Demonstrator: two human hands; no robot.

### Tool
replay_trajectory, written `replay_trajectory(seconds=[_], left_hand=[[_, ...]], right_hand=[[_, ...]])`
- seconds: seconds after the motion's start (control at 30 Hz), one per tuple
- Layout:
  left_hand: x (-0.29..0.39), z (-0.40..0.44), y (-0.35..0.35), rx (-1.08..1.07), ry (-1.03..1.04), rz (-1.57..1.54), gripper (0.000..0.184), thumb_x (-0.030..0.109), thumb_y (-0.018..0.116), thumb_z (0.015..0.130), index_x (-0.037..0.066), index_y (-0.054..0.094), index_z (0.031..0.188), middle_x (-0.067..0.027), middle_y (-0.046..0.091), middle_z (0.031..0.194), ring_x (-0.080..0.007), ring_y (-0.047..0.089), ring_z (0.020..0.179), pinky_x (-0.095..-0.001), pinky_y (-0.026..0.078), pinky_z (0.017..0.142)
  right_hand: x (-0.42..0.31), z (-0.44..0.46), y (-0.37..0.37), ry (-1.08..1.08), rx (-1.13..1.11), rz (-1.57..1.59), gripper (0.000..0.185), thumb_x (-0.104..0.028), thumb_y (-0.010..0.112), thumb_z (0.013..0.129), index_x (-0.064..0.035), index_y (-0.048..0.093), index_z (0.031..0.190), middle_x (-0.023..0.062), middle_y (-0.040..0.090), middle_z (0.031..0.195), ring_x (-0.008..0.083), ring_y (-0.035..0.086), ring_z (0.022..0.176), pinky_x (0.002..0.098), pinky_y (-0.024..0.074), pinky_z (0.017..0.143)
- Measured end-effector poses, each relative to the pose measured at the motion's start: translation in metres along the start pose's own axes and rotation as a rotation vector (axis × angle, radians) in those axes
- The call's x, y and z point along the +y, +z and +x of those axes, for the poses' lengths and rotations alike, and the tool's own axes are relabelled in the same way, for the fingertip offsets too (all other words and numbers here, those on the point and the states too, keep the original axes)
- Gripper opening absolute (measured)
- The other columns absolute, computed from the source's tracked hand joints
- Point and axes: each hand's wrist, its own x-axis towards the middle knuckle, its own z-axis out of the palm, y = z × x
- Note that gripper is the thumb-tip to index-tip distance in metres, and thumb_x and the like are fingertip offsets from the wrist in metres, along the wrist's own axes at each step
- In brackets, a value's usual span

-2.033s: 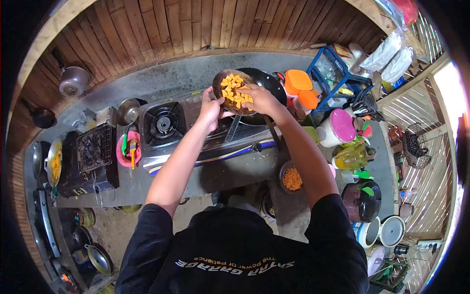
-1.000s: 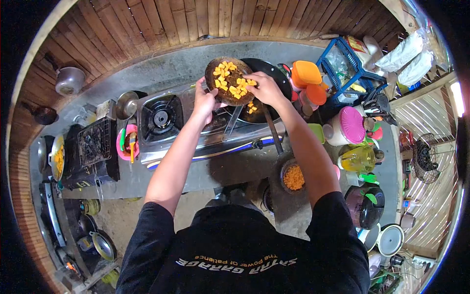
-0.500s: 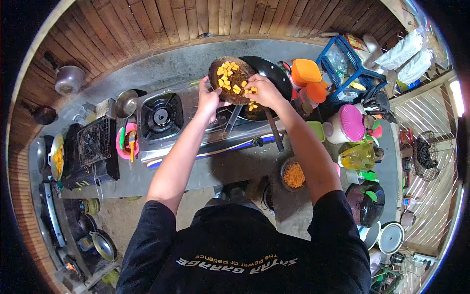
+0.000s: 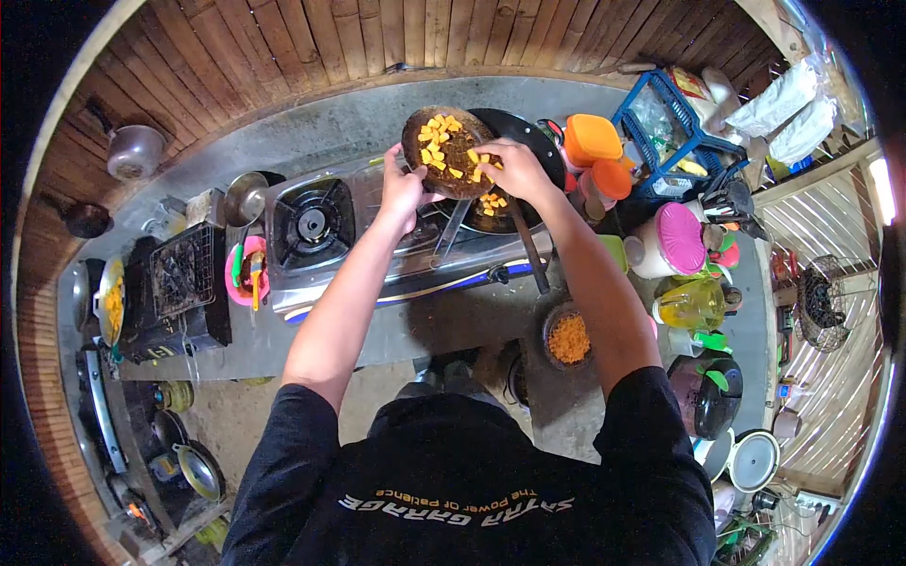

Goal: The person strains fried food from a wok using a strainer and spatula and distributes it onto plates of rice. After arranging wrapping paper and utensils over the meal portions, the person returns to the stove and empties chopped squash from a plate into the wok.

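My left hand (image 4: 403, 193) grips the left rim of a dark brown round plate (image 4: 455, 141), tilted over a black wok (image 4: 545, 143). Several yellow-orange cubes (image 4: 434, 135) lie on the plate, mostly on its left half. At the plate's right edge, the fingers of my right hand (image 4: 517, 172) are pressed together by a few cubes. More cubes (image 4: 493, 203) sit in the wok just below the plate. The wok stands on the right side of a silver gas stove (image 4: 377, 255), its handle pointing toward me.
The left burner (image 4: 313, 224) holds nothing. A pink bowl (image 4: 247, 291) with brushes and a black grill (image 4: 184, 274) are further left. A bowl of orange shreds (image 4: 568, 340), a pink-lidded tub (image 4: 678, 238), an oil jug (image 4: 689, 304) and a blue rack (image 4: 675, 141) stand on the right.
The view has shifted slightly since the first frame. Cubes have moved off the plate's right part, and more now show in the wok. My left hand still holds the plate.
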Motion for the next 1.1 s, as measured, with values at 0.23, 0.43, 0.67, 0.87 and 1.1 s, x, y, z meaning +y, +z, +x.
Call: replay_trajectory(seconds=[0.23,0.43,0.67,0.87,1.1], left_hand=[[-0.011,0.003,0.005,-0.051,0.006,-0.027,0.054,-0.006,0.044,0.094,0.015,0.024,0.14,-0.0242,0.045,0.132,-0.0359,0.063,0.104,-0.0479,0.064,0.07],[-0.014,0.005,0.001,-0.011,-0.01,-0.066,0.054,-0.006,0.043,0.094,0.014,0.024,0.14,-0.0252,0.045,0.131,-0.0372,0.063,0.105,-0.0483,0.064,0.071],[-0.016,0.011,-0.002,-0.007,0.009,0.01,0.055,-0.005,0.042,0.095,0.014,0.021,0.142,-0.0256,0.044,0.133,-0.0364,0.061,0.108,-0.0457,0.064,0.069],[-0.013,0.01,-0.002,0.0,0.0,0.03,0.056,-0.006,0.042,0.095,0.014,0.021,0.143,-0.026,0.043,0.135,-0.0374,0.061,0.108,-0.0454,0.064,0.069],[-0.011,0.008,0.006,0.008,0.0,0.026,0.057,-0.007,0.042,0.095,0.014,0.02,0.143,-0.0264,0.042,0.135,-0.0381,0.06,0.11,-0.0473,0.064,0.072]], right_hand=[[-0.016,0.018,0.023,-0.062,-0.105,-0.147,0.046,-0.039,0.061,0.093,-0.0233,0.058,0.135,0.0165,0.047,0.145,0.0366,0.049,0.128,0.0449,0.0385,0.108],[-0.005,0.002,0.014,-0.15,-0.161,-0.099,0.031,-0.018,0.067,0.087,-0.0071,0.069,0.115,0.0152,0.063,0.126,0.032,0.059,0.117,0.0397,0.0454,0.102],[0.017,-0.021,0.011,-0.158,-0.074,-0.043,0.028,-0.01,0.071,0.081,-0.0046,0.071,0.109,0.0148,0.067,0.119,0.0327,0.063,0.108,0.0384,0.05,0.096],[0.033,-0.034,-0.003,-0.016,-0.144,0.028,0.026,-0.011,0.075,0.079,-0.0017,0.072,0.104,0.0147,0.069,0.112,0.0284,0.069,0.098,0.0352,0.0574,0.082],[0.021,-0.013,0.007,-0.006,0.024,-0.039,0.045,-0.028,0.07,0.086,-0.0127,0.061,0.127,0.0192,0.055,0.133,0.0366,0.056,0.118,0.0419,0.0459,0.1]])
